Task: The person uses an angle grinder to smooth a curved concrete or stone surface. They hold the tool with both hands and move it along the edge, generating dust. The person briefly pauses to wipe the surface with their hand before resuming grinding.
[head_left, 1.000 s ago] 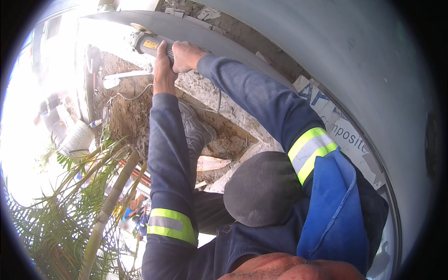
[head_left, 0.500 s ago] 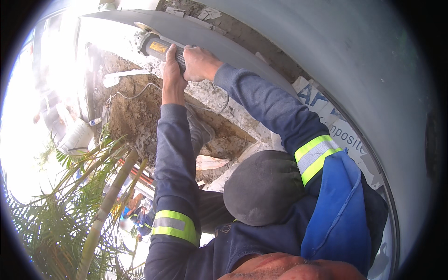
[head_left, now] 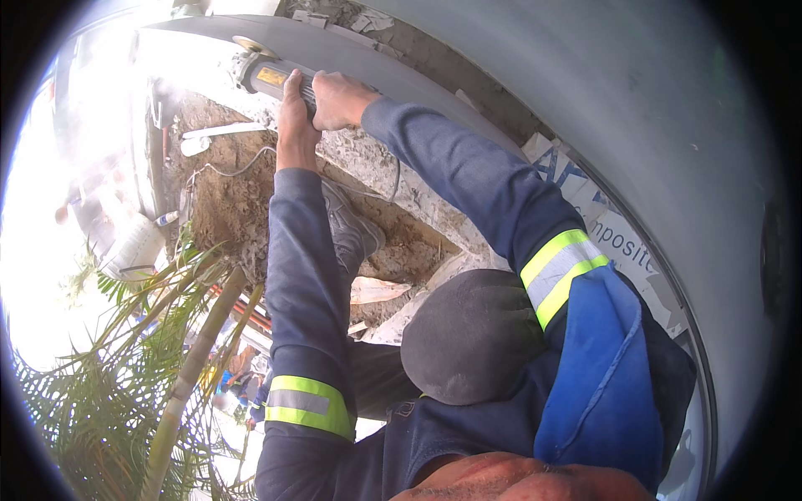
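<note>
An angle grinder (head_left: 271, 78) with a grey body and a yellow label is held in both my hands at the top of the view. My left hand (head_left: 296, 123) grips the body from below, its thumb up along the side. Around the rear of the body my right hand (head_left: 341, 100) is closed. The tan disc (head_left: 253, 46) sits at the tool's far left end, beside the edge of a long curved grey panel (head_left: 334, 54). Whether the disc touches the panel I cannot tell. Pale dust hazes the bright area to the left.
A whitish concrete kerb (head_left: 393, 179) runs below the tool, beside brown soil (head_left: 221, 150) and a grey shoe (head_left: 349, 230). A thin cable (head_left: 225, 173) crosses the soil. At lower left stands a palm (head_left: 188, 367), near a white bucket (head_left: 134, 248). A large grey curved wall (head_left: 652, 125) borders the right.
Both my hands and the grinder have moved a short way left and slightly up along the curved panel. My grip looks the same.
</note>
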`<state>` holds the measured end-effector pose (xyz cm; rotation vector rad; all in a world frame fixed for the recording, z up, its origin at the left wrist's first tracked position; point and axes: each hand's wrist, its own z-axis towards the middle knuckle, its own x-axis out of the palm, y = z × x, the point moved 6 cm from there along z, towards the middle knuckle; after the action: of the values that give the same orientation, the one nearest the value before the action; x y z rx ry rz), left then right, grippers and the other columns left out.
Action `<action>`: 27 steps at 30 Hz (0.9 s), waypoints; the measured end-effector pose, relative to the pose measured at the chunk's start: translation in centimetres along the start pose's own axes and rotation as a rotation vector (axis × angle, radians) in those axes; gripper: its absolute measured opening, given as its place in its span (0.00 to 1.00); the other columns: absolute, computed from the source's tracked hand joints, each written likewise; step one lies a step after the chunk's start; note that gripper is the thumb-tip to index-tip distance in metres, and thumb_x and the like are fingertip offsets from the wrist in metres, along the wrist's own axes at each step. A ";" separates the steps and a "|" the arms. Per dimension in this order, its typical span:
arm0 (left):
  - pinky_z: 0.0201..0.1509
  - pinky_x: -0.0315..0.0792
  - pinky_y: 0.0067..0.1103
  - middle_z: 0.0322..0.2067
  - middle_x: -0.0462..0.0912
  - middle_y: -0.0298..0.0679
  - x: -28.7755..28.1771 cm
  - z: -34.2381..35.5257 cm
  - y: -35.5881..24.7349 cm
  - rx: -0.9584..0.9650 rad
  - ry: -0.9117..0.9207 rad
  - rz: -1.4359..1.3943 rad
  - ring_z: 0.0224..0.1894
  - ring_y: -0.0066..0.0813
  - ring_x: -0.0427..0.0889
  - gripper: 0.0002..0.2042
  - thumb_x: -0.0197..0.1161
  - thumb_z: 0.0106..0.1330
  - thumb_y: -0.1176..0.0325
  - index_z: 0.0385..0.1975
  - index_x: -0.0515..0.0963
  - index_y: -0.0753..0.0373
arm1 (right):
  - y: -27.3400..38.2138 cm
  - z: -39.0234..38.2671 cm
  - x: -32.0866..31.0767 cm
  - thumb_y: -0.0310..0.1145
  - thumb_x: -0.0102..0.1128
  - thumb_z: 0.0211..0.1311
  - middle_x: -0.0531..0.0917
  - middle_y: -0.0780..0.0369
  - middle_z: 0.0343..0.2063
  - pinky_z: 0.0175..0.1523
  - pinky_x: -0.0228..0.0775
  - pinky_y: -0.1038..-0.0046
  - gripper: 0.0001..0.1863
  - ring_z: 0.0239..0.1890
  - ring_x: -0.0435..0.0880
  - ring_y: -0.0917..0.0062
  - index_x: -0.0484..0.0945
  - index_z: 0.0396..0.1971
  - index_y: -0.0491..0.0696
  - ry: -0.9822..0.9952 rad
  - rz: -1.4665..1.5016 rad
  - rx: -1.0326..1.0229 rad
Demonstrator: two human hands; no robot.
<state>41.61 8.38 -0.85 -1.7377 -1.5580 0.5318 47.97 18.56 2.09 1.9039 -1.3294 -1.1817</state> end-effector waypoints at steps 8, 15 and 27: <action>0.46 0.84 0.29 0.41 0.85 0.43 -0.2 0.2 0.0 -0.005 -0.014 -0.016 0.40 0.33 0.88 0.17 0.60 0.77 0.60 0.54 0.74 0.68 | 0.2 -0.1 0.0 0.32 0.73 0.47 0.87 0.44 0.47 0.58 0.82 0.61 0.32 0.52 0.88 0.54 0.78 0.53 0.33 0.036 -0.024 0.004; 0.40 0.85 0.27 0.39 0.85 0.42 1.1 -3.2 1.4 0.057 -0.012 -0.048 0.37 0.31 0.87 0.15 0.63 0.76 0.63 0.51 0.76 0.69 | -0.9 -3.6 -0.4 0.30 0.73 0.45 0.87 0.41 0.45 0.57 0.82 0.59 0.34 0.51 0.88 0.51 0.74 0.53 0.30 -0.038 -0.009 -0.024; 0.48 0.85 0.30 0.44 0.84 0.45 0.4 -1.6 1.2 0.048 -0.002 -0.015 0.43 0.35 0.87 0.19 0.63 0.75 0.62 0.56 0.73 0.70 | -0.8 -2.5 -0.4 0.31 0.74 0.47 0.86 0.41 0.48 0.59 0.82 0.60 0.34 0.53 0.88 0.52 0.74 0.55 0.32 0.002 0.020 -0.008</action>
<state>43.67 8.35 -0.67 -1.6881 -1.5464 0.5595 50.47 19.12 2.83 1.8812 -1.3372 -1.1731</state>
